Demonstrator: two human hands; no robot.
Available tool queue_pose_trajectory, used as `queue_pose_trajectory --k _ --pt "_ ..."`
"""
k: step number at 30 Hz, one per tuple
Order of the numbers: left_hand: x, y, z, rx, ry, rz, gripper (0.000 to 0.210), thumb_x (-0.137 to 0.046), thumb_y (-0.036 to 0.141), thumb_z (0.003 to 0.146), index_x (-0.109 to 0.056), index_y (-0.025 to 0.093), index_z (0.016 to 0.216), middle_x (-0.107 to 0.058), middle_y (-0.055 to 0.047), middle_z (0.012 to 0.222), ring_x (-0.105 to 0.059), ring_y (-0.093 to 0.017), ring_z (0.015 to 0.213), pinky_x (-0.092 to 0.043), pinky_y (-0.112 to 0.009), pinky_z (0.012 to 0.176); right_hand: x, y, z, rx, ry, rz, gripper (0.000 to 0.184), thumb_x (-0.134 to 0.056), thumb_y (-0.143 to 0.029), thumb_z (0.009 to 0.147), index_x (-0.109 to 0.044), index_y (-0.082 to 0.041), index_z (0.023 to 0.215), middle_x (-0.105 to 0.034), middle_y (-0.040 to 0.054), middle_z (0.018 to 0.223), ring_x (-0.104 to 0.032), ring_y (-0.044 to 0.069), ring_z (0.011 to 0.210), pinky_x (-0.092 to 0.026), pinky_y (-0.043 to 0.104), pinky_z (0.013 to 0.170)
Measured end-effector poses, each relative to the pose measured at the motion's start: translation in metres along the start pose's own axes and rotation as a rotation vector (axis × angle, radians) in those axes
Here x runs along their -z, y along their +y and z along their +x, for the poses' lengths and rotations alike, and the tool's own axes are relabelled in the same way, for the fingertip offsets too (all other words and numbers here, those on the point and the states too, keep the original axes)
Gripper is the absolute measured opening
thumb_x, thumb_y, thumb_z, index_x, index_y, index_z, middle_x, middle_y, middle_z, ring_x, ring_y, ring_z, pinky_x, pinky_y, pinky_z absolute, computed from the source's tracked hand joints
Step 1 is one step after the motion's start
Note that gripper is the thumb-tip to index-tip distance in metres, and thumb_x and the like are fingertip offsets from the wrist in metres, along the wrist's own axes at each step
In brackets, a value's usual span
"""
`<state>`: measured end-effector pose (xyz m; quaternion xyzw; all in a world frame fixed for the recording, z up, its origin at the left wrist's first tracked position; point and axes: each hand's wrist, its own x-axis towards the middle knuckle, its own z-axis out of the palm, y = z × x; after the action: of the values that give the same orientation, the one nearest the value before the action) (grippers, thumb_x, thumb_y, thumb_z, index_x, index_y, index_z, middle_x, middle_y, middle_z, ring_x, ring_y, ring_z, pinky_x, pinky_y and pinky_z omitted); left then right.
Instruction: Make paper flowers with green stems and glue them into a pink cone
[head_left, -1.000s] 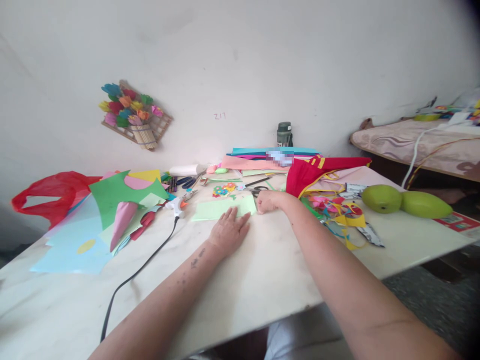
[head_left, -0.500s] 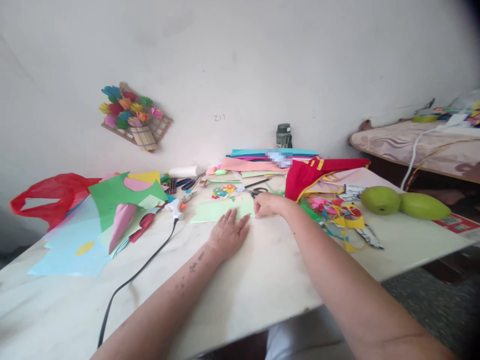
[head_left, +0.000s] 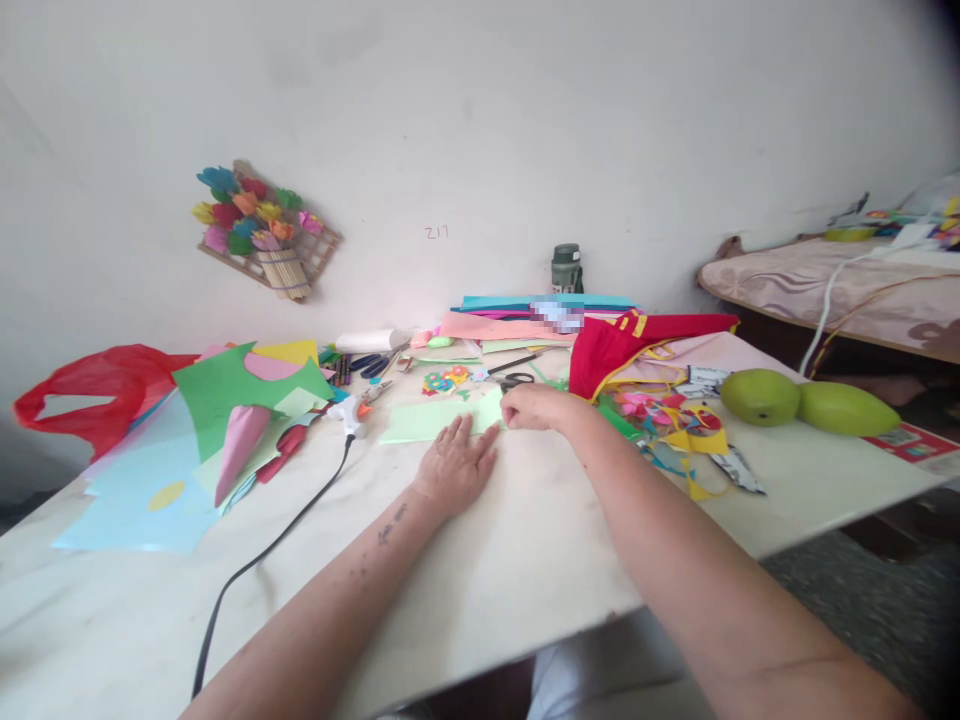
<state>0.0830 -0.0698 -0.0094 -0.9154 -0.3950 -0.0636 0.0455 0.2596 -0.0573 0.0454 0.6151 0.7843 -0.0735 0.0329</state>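
green paper (head_left: 431,420) under both hands

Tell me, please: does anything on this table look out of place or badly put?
One thing stands out: the light blue paper sheets at the left hang over the table edge. The glue gun cable also trails off the near edge. The left hand lies flat on the pale green paper; the right hand pinches its corner.

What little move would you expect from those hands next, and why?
Probably a fold: the right hand pinches the right edge of the light green paper, while the left hand lies flat, fingers on its near edge, pinning it to the table.
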Motion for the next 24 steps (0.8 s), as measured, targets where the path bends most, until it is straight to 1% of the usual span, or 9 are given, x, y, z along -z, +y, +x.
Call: queue_pose_trajectory --k 6,9,12,17,21,24 --pt "-0.003 -0.001 0.001 -0.004 0.01 0.0 0.048 -0.023 0.043 0.088 -0.036 0.027 0.132 -0.033 -0.011 0.139 -0.028 -0.029 0.128 -0.027 -0.046 0.101 -0.007 0.012 0.005 0.02 0.053 0.094 0.03 -0.053 -0.022 0.064 -0.067 -0.023 0.091 -0.067 0.0021 0.094 -0.059 0.017 0.08 -0.039 0.022 0.06" --pt "-0.004 -0.002 0.002 -0.007 0.015 0.007 0.048 -0.023 0.042 0.088 -0.035 0.027 0.132 -0.033 -0.011 0.139 -0.028 -0.028 0.128 -0.028 -0.046 0.101 -0.007 0.016 0.005 0.043 0.046 0.118 0.029 -0.056 -0.025 0.062 -0.067 -0.023 0.089 -0.067 0.002 0.089 -0.059 0.016 0.076 -0.039 0.021 0.059" --pt "-0.006 -0.002 0.002 -0.011 0.016 0.029 0.049 -0.024 0.04 0.089 -0.035 0.023 0.133 -0.033 -0.012 0.139 -0.027 -0.028 0.128 -0.028 -0.046 0.101 -0.008 0.016 0.004 0.055 0.032 0.137 0.029 -0.057 -0.025 0.06 -0.068 -0.022 0.086 -0.068 0.0013 0.084 -0.059 0.015 0.072 -0.04 0.02 0.058" --pt "-0.008 -0.003 0.003 0.004 -0.002 0.052 0.052 -0.023 0.04 0.089 -0.035 0.014 0.132 -0.03 -0.017 0.139 -0.024 -0.028 0.129 -0.026 -0.045 0.102 -0.009 0.013 0.005 0.025 0.006 0.132 0.027 -0.054 -0.02 0.061 -0.069 -0.021 0.083 -0.068 0.0008 0.082 -0.059 0.014 0.07 -0.04 0.02 0.057" --pt "-0.009 -0.003 0.003 0.005 -0.001 0.046 0.053 -0.022 0.04 0.088 -0.034 0.013 0.133 -0.029 -0.017 0.139 -0.024 -0.027 0.129 -0.026 -0.044 0.102 -0.009 0.013 0.006 0.019 -0.006 0.118 0.027 -0.052 -0.019 0.063 -0.069 -0.021 0.084 -0.068 0.0013 0.083 -0.059 0.014 0.069 -0.039 0.02 0.057" --pt "-0.008 -0.003 0.003 0.011 -0.003 0.043 0.053 -0.023 0.04 0.088 -0.034 0.014 0.133 -0.03 -0.016 0.139 -0.024 -0.027 0.129 -0.026 -0.043 0.102 -0.011 0.014 0.006 0.057 0.035 0.094 0.026 -0.051 -0.019 0.063 -0.068 -0.021 0.084 -0.068 0.0018 0.085 -0.058 0.014 0.072 -0.038 0.02 0.058"
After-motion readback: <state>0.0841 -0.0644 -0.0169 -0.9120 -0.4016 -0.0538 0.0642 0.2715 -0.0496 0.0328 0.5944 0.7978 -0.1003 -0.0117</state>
